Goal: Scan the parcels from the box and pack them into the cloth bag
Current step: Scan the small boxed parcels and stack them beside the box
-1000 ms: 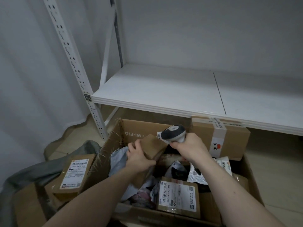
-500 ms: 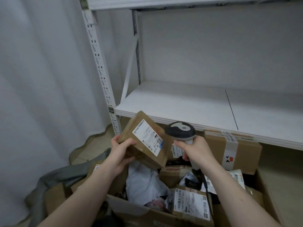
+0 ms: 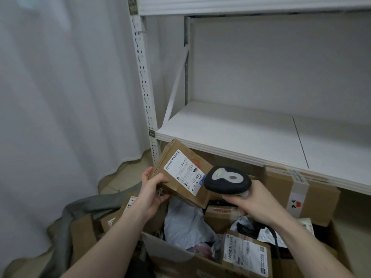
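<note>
My left hand (image 3: 153, 192) grips a small brown parcel (image 3: 181, 171) by its lower left corner, held above the box with its white barcode label facing me. My right hand (image 3: 255, 203) holds a black and grey barcode scanner (image 3: 227, 180), whose head sits just right of the label. Below them the open cardboard box (image 3: 180, 255) holds several parcels, among them a labelled carton (image 3: 245, 253) and a pale plastic mailer (image 3: 184, 223). The grey cloth bag (image 3: 80, 209) lies at the left with labelled cartons (image 3: 128, 205) in it.
A large taped carton (image 3: 299, 195) stands behind the box under the white shelf (image 3: 241, 135). The shelf's perforated upright (image 3: 143, 81) rises at the left. White curtain (image 3: 60, 97) hangs along the left side down to the tiled floor.
My left hand lifted the small parcel out of the box and turned its label up. My right hand brought the scanner beside it. The view tilted upward.
</note>
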